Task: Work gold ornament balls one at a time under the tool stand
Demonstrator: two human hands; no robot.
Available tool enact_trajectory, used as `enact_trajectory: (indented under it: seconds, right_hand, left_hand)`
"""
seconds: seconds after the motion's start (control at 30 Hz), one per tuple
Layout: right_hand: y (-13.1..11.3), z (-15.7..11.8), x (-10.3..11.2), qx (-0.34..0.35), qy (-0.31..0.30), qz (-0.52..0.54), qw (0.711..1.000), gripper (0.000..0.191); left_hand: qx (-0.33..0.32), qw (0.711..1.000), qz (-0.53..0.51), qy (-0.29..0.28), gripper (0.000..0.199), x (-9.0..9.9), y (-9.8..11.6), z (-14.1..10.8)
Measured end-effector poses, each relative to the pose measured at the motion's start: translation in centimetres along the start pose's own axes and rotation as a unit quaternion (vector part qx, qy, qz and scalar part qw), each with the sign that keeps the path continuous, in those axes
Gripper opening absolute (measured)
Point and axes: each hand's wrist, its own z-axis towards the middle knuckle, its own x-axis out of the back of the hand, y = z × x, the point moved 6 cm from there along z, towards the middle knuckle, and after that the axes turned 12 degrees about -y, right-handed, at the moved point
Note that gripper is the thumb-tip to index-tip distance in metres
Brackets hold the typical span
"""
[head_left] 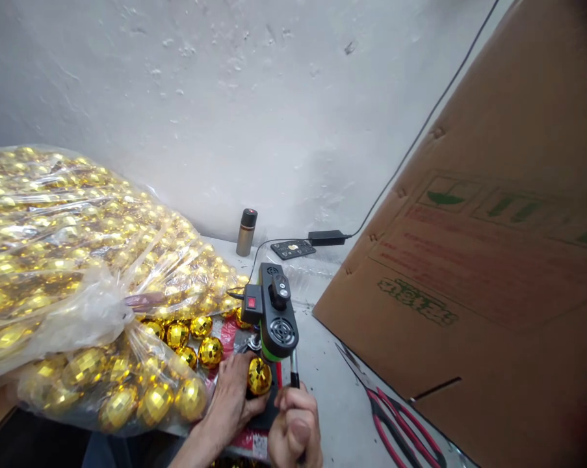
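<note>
A gold mirrored ball (259, 376) sits beneath the head of a black machine (279, 330) with a red switch on its side. My left hand (232, 393) is wrapped round the ball from the left, its thumb below it. To the right, my right hand (296, 422) is closed round the black grip of a metal lever (294, 374) on the machine. Several loose gold balls (210, 351) lie left of the machine, close to my left hand.
Large clear plastic bags of gold balls (69, 227) fill the left. A cardboard box (493, 260) leans at the right, with red-handled scissors (405, 422) before it. Near the wall stand a bottle (246, 232), a phone-like object (293, 249) and a power adapter (327, 238).
</note>
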Motion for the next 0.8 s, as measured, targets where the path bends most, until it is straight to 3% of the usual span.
enact_trajectory:
  seconds: [0.1, 0.2, 0.33, 0.4, 0.47, 0.53, 0.6, 0.67, 0.7, 0.73, 0.8]
  right_hand:
    - [0.4, -0.5, 0.3, 0.048, -0.046, -0.039, 0.997, 0.038]
    - [-0.4, 0.7, 0.2, 0.086, -0.098, -0.059, 0.99, 0.037]
    - [-3.0, 5.8, 0.9, 0.015, -0.043, 0.003, 0.999, 0.039]
    - [-4.3, 8.8, 0.2, -0.041, -0.091, 0.0, 0.995, 0.033]
    - [-5.4, 10.8, 0.1, -0.056, -0.109, -0.008, 0.992, 0.035]
    - [-5.8, 11.6, 0.1, -0.047, -0.117, -0.012, 0.992, 0.036]
    - [-5.8, 11.3, 0.2, -0.029, -0.119, -0.005, 0.992, 0.035]
    - [-5.6, 10.4, 0.2, -0.013, -0.123, 0.005, 0.992, 0.034]
    - [-5.5, 9.9, 0.3, -0.009, -0.125, 0.008, 0.992, 0.034]
    - [-5.4, 9.6, 0.3, -0.006, -0.127, 0.009, 0.992, 0.035]
    - [-5.3, 9.2, 0.3, -0.005, -0.128, 0.006, 0.992, 0.035]
  left_hand:
    - [-0.001, 1.0, 0.002, 0.007, 0.052, -0.1, -0.1, -0.1]
    - [-0.011, 1.0, 0.004, 0.016, 0.054, -0.1, -0.3, 0.1]
    - [-0.034, 0.998, 0.024, 0.049, 0.056, -0.3, -0.9, 0.3]
    - [-0.058, 0.996, 0.032, 0.063, 0.059, -1.2, -1.5, -0.1]
    - [-0.089, 0.993, 0.042, 0.071, 0.063, -3.1, -2.2, -1.3]
    - [-0.111, 0.988, 0.06, 0.086, 0.067, -4.9, -2.8, -3.1]
    - [-0.108, 0.982, 0.083, 0.13, 0.077, -5.4, -3.4, -5.0]
    - [-0.109, 0.971, 0.121, 0.172, 0.089, -3.9, -3.2, -6.1]
    - [-0.109, 0.965, 0.149, 0.187, 0.085, -2.4, -2.9, -6.3]
    - [-0.1, 0.958, 0.182, 0.198, 0.072, -0.6, -2.5, -6.0]
    - [-0.022, 0.947, 0.236, 0.217, 0.05, 3.6, -2.3, -4.7]
